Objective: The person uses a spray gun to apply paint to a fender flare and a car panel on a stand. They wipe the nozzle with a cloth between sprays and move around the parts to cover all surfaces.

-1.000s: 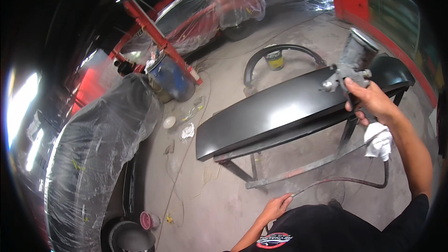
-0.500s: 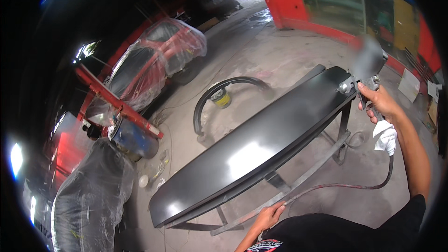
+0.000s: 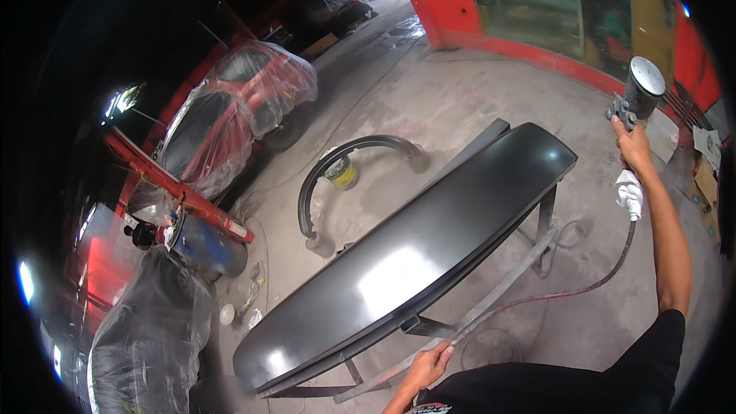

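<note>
My right hand (image 3: 633,146) grips a metal spray gun (image 3: 619,111) with a cylindrical cup (image 3: 644,88) on top, raised beside the far right end of a long, dark satin panel (image 3: 460,222). A white cloth (image 3: 629,193) is wrapped below the gun's handle, where a hose (image 3: 583,290) hangs down. My left hand (image 3: 429,365) is closed on that hose, low at the panel's near side. The panel lies lengthwise on a metal stand (image 3: 544,249) and carries bright reflections.
An arched black trim (image 3: 310,184) rests on cans (image 3: 346,175) behind the panel. A plastic-wrapped red car (image 3: 230,115), a red post (image 3: 192,184), a blue drum (image 3: 207,245) and a wrapped part (image 3: 146,330) line the left. A red wall (image 3: 521,54) with glass stands at right.
My right hand has raised the spray gun and moved it farther forward, past the panel's end. My view has turned, so the panel now runs more steeply across the picture.
</note>
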`<action>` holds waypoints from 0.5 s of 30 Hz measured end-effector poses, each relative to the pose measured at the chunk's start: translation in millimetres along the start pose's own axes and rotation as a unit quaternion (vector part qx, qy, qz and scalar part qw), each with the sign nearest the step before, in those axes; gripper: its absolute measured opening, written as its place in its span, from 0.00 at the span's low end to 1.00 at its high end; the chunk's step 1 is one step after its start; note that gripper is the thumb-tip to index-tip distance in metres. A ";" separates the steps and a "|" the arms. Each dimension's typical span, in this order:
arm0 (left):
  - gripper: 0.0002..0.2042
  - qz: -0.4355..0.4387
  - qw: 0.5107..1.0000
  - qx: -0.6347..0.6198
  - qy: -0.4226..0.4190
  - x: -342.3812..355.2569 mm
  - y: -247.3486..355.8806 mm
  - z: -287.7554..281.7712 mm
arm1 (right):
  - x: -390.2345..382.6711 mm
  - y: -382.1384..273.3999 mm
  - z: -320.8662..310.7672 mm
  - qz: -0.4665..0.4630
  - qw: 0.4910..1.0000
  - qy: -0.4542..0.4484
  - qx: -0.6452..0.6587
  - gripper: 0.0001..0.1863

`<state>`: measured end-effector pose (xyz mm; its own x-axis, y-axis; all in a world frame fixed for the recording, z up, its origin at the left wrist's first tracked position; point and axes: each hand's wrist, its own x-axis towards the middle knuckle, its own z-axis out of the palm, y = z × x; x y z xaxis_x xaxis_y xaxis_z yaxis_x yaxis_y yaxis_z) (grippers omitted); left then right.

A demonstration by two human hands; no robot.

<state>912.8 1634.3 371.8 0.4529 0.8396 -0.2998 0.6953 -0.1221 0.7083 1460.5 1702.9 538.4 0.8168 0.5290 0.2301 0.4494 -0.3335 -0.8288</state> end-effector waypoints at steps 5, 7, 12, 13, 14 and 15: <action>0.19 -0.012 0.999 0.013 -0.038 -18.2 -9.4 -7.0 | -59.6 -49.6 -2.0 0.011 0.993 -0.118 0.010 0.27; 0.19 -0.010 0.999 0.010 -0.044 -30.7 -23.3 -7.6 | -98.8 -80.0 -6.8 0.019 0.984 -0.174 0.037 0.27; 0.20 0.013 0.999 -0.003 -0.049 -68.8 -93.4 -5.6 | -213.7 -153.6 -4.6 0.015 0.966 -0.257 0.036 0.27; 0.20 0.020 0.999 -0.004 -0.045 -82.0 -106.3 -9.1 | -238.7 -170.0 -2.4 0.009 0.960 -0.275 0.047 0.27; 0.20 0.025 0.999 -0.006 -0.041 -96.3 -119.4 -12.8 | -261.0 -181.7 -0.4 0.005 0.955 -0.292 0.054 0.27; 0.20 0.031 0.999 -0.010 -0.034 -110.2 -130.5 -18.5 | -283.5 -195.4 2.4 -0.002 0.948 -0.311 0.059 0.27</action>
<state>761.8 1567.4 324.3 0.5325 0.7925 -0.2973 0.6534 -0.1616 0.7395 1140.3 1619.9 634.0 0.4264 0.9008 -0.0817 0.3781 -0.2596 -0.8886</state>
